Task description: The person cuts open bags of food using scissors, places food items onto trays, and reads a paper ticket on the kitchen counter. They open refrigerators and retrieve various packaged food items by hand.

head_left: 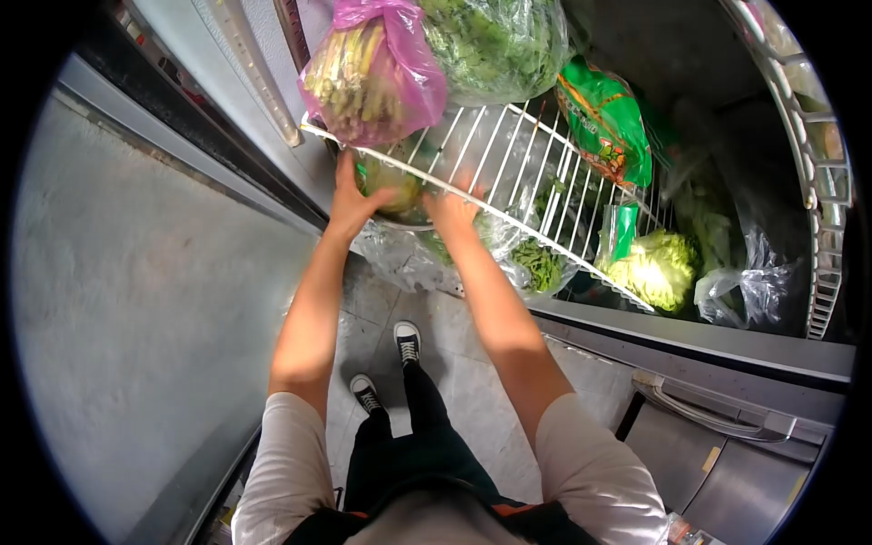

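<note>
Both hands reach under the front edge of a white wire shelf (509,216) inside a fridge. My left hand (352,198) is at the left end, thumb and fingers apart, against a bagged bundle (392,182) with yellow-green contents. On the other side of that bundle is my right hand (452,207), its fingertips partly hidden behind the shelf wires. Whether its fingers grip anything cannot be made out. A rounded rim shows below the bundle, between the hands. On the shelf above lie a pink bag (372,82) of stalks and a clear bag of leafy greens (495,45).
A green printed packet (604,118) leans at the shelf's right part. Below it are a pale green lettuce (656,271) and a knotted clear bag (749,282). The open door (136,318) stands at left, another wire rack (822,163) at right.
</note>
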A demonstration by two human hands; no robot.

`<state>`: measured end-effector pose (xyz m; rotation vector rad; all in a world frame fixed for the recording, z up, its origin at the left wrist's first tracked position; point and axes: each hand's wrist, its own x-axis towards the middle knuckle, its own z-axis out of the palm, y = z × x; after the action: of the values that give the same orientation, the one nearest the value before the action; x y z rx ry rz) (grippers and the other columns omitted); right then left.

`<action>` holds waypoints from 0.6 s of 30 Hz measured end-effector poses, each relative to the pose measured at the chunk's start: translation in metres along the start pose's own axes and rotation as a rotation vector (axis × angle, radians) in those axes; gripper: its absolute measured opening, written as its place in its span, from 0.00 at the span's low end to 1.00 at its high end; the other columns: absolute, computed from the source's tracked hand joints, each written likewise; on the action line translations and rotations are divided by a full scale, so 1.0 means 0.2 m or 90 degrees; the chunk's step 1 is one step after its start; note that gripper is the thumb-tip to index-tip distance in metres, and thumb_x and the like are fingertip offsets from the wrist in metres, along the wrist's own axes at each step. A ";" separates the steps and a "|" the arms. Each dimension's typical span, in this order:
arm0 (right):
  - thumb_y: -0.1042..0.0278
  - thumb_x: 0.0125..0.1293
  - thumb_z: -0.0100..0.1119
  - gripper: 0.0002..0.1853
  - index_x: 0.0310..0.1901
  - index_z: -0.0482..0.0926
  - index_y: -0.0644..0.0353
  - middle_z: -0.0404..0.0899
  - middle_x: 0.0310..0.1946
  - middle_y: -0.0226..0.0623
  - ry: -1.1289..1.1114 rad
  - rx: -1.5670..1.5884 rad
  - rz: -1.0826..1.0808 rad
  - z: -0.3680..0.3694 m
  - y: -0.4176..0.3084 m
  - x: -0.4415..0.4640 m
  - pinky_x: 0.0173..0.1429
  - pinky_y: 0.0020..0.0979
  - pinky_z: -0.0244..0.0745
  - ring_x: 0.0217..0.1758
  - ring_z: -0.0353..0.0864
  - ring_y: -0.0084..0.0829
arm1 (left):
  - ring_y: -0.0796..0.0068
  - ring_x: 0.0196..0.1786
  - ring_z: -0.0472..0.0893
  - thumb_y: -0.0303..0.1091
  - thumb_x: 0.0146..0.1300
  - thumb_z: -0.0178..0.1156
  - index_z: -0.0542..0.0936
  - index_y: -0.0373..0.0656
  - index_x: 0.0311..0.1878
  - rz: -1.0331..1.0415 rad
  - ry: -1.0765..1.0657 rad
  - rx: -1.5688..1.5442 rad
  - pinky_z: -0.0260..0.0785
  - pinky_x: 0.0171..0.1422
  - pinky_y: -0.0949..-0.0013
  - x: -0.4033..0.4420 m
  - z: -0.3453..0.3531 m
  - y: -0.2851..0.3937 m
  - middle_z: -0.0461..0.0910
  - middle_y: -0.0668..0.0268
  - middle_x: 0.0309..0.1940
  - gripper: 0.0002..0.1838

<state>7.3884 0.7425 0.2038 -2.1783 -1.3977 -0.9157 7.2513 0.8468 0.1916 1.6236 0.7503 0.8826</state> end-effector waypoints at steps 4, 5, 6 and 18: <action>0.65 0.39 0.60 0.16 0.31 0.72 0.62 0.68 0.22 0.40 -0.227 0.094 0.156 0.18 0.09 0.02 0.24 0.41 0.64 0.24 0.70 0.44 | 0.51 0.60 0.53 0.38 0.42 0.61 0.57 0.35 0.56 0.113 0.025 0.231 0.46 0.62 0.62 0.01 0.06 0.09 0.58 0.50 0.55 0.37; 0.66 0.39 0.61 0.14 0.29 0.73 0.63 0.70 0.19 0.43 -0.103 0.140 0.156 0.13 0.10 0.04 0.25 0.41 0.66 0.22 0.71 0.45 | 0.50 0.60 0.52 0.36 0.43 0.60 0.58 0.35 0.55 0.147 0.042 0.253 0.45 0.62 0.61 0.01 0.07 0.07 0.58 0.49 0.54 0.35; 0.69 0.41 0.59 0.13 0.30 0.72 0.65 0.71 0.18 0.43 -0.163 0.178 0.239 0.09 0.12 0.07 0.25 0.39 0.67 0.21 0.72 0.42 | 0.50 0.59 0.53 0.32 0.44 0.58 0.59 0.36 0.55 0.143 0.044 0.248 0.45 0.62 0.61 0.01 0.08 0.05 0.58 0.50 0.54 0.32; 0.78 0.51 0.47 0.05 0.31 0.70 0.66 0.73 0.19 0.36 -0.020 0.903 0.661 0.15 0.21 0.18 0.25 0.24 0.66 0.20 0.72 0.24 | 0.55 0.59 0.57 0.28 0.46 0.52 0.66 0.36 0.50 0.089 -0.285 0.262 0.48 0.61 0.65 0.13 -0.04 0.13 0.60 0.50 0.54 0.24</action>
<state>7.4460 0.7676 0.2092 -1.3224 -0.3718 0.4414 7.2601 0.8674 0.2218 2.1639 0.5239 0.4423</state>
